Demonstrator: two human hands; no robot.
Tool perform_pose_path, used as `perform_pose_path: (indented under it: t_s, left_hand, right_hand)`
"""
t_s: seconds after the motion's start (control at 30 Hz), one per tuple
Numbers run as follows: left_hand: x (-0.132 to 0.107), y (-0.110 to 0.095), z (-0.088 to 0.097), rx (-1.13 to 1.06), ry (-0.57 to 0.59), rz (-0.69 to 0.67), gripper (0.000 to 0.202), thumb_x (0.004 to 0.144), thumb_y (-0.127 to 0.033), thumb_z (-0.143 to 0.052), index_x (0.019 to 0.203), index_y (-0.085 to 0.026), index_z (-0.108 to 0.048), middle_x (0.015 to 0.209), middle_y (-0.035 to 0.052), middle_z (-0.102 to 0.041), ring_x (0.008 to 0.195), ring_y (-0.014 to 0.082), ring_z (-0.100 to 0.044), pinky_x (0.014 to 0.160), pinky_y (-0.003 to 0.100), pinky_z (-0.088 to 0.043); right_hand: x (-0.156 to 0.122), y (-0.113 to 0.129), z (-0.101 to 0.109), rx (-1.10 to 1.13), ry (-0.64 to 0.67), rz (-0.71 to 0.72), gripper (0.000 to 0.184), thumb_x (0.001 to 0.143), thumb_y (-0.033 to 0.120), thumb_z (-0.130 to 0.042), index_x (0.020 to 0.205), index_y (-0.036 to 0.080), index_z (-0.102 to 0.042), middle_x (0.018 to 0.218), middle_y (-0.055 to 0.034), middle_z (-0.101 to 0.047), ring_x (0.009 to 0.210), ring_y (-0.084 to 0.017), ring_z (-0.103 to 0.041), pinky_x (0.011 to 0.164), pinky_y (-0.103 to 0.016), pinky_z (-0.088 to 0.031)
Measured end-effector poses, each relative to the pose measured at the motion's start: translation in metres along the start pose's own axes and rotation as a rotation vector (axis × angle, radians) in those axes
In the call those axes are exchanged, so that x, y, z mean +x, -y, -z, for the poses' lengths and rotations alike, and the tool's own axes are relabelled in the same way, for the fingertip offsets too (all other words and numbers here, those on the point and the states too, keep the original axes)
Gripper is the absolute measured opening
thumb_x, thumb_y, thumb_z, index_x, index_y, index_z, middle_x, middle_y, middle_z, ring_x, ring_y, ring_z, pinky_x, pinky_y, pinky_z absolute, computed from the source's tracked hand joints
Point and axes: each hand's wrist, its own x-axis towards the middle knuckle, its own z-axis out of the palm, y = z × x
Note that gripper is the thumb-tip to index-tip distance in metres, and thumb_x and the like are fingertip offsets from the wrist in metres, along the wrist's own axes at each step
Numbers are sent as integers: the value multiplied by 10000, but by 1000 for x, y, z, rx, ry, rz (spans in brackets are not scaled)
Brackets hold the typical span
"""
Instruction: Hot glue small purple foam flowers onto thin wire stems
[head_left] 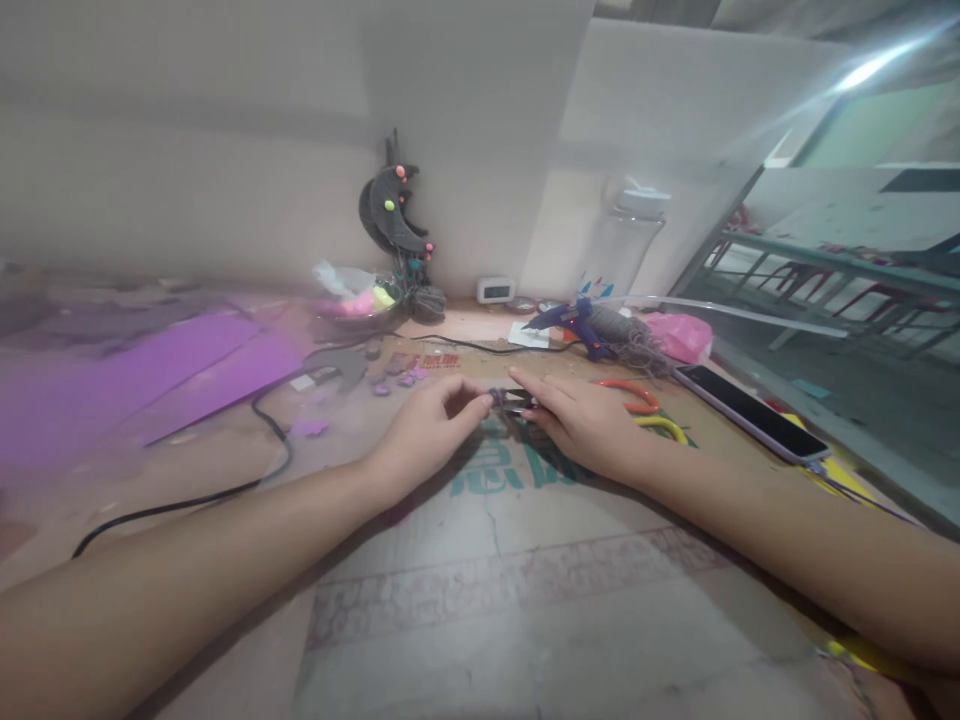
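Note:
My left hand (431, 425) rests on the cardboard sheet (487, 560) with its fingers pinched on a small grey piece (496, 398). My right hand (581, 420) lies just to the right, fingers closed around small dark snips (517, 402) whose tips meet that grey piece. Both hands nearly touch at the middle of the desk. The picture is blurred, so the grey piece's shape is unclear.
Purple foam sheets (150, 375) lie at the left, with a black cable (262, 430) beside them. A blue glue gun (574, 322), grey yarn (634, 340), a pink bag (679, 335), orange and yellow scissors (645, 405) and a phone (750, 412) sit at the right. A dark moon ornament (394, 215) stands at the wall.

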Motion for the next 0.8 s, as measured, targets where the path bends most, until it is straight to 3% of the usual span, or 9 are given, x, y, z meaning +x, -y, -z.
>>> perform_pose_path:
  t_s: [0.33, 0.53, 0.8]
  left_hand:
    - [-1, -4, 0, -5, 54, -22, 219, 912, -363, -538, 821, -183, -622, 822, 20, -678, 720, 156, -591, 674, 280, -433]
    - [-1, -2, -1, 12, 64, -20, 206, 911, -356, -545, 830, -187, -631, 814, 6, -667, 708, 143, -569, 675, 278, -421]
    - [-1, -2, -1, 13, 69, -6, 206, 911, -360, -549, 832, -189, -631, 806, 4, -663, 719, 146, -574, 687, 284, -422]
  right_hand:
    - [1, 0, -2, 1, -27, 44, 407, 1010, 264, -400, 1363, 91, -509, 949, -141, -727, 800, -232, -687, 665, -351, -562]
    - [1, -1, -4, 15, -13, 44, 426, 1000, 250, -423, 1400, 111, -475, 992, -151, -727, 829, -242, -696, 678, -366, -572]
    - [1, 0, -3, 36, -12, 44, 381, 1001, 254, -427, 1343, 125, -533, 1035, -150, -733, 870, -236, -708, 710, -367, -582]
